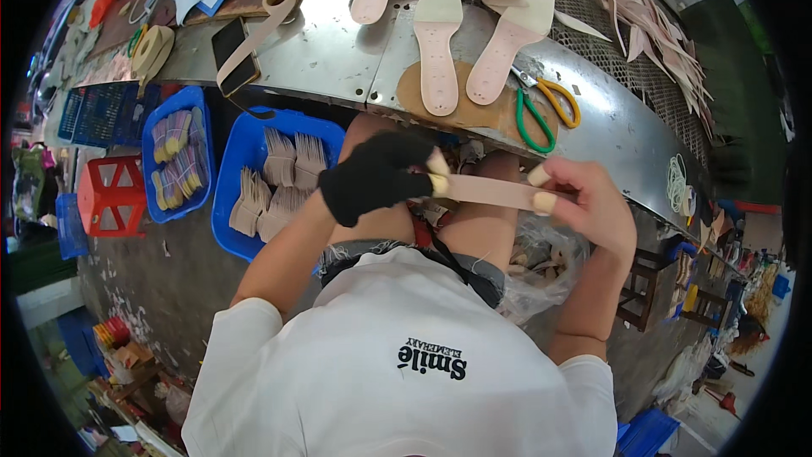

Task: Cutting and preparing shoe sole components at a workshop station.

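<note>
So the flat pinkish-beige strip (497,192) is up over the lap, stretched pretty straight between both hands. My guess: super light, bendy but not floppy, probably not fragile, and best taken near the ends so the middle doesn't sag. Grip-wise, the left hand (372,176), in a black knit-looking glove, has one end pinched; the right hand (600,207) is bare, its thumb pressed on the other end, index tip lifted clear. Pale yellow finger covers (544,202) look rubbery, so slipping seems unlikely. Just beyond, the shiny metal bench (313,51) has smooth, sole-shaped pieces (437,59) on it, plus scissors (541,106) with green and orange handles. Beside the left forearm, a blue plastic basket (222,211) holds neat beige bundles (279,158).
</note>
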`<state>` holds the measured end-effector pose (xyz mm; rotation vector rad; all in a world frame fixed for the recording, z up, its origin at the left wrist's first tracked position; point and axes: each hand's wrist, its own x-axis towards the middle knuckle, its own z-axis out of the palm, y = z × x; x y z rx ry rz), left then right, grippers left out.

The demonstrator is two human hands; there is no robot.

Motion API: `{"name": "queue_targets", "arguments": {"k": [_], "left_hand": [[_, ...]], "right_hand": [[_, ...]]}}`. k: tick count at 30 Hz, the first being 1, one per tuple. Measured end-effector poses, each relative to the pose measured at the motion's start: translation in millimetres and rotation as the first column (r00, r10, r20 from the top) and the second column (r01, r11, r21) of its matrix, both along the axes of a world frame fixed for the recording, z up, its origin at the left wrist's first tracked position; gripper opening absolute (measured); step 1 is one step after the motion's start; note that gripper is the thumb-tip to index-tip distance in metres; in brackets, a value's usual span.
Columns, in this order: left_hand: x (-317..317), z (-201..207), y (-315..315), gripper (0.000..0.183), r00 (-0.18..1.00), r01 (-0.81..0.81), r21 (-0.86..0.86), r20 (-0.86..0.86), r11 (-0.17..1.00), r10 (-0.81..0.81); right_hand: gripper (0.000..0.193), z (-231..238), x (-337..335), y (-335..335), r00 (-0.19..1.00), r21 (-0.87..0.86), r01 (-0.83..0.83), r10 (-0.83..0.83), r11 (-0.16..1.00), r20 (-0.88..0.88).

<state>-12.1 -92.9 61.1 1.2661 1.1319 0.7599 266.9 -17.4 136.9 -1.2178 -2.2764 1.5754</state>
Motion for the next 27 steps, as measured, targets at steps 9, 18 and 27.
{"name": "queue_targets", "arguments": {"k": [9,18,27], "left_hand": [[-8,-54,11,0.020,0.985,0.124,0.151,-0.139,0.981,-0.104],[-25,-55,116,0.054,0.718,-0.436,0.363,-0.411,0.824,0.561],[-36,-52,98,0.046,0.799,-0.505,-0.196,0.261,0.841,0.541]], "right_hand": [[0.009,-45,34,18,0.777,0.052,0.506,-0.428,0.861,-0.462],[0.011,-134,-50,43,0.442,-0.587,0.393,-0.705,0.708,-0.554],[0.023,-120,-60,66,0.733,-0.226,0.544,-0.589,0.808,-0.340]]}}
